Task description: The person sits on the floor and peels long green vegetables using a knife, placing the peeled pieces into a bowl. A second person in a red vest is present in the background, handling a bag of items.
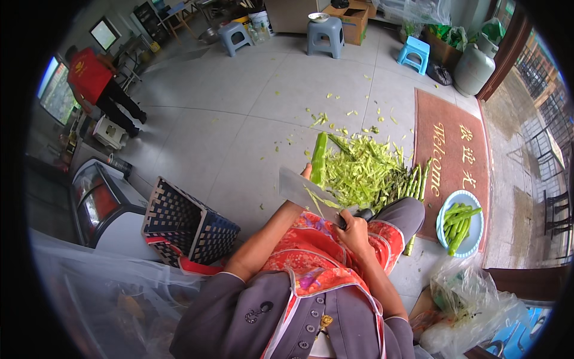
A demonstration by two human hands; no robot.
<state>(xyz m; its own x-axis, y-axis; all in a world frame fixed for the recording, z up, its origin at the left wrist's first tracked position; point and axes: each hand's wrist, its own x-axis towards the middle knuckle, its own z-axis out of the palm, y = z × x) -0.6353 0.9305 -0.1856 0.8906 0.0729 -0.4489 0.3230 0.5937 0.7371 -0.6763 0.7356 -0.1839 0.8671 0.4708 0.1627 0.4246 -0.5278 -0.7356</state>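
Note:
My right hand (356,234) grips the dark handle of a cleaver. Its broad metal blade (298,186) points left across my lap, with pale green peel stuck to it. Behind the blade, my left hand (307,171) is mostly hidden; its thumb shows against a thick, light green stem (319,157), apparently celtuce, which it holds tilted upward. A wide heap of green peelings (365,170) lies on the floor beyond my knees. Several unpeeled stalks (418,181) rest at the heap's right side. To my right, a light blue basin (441,224) holds several peeled stems (459,224).
A red doormat (448,139) bearing writing lies by the doorway. Left of me stands a woven basket (193,224). Stools (326,38), a gas cylinder (475,69) and a cardboard box (354,22) stand farther off. A person in a red top (92,74) is at far left.

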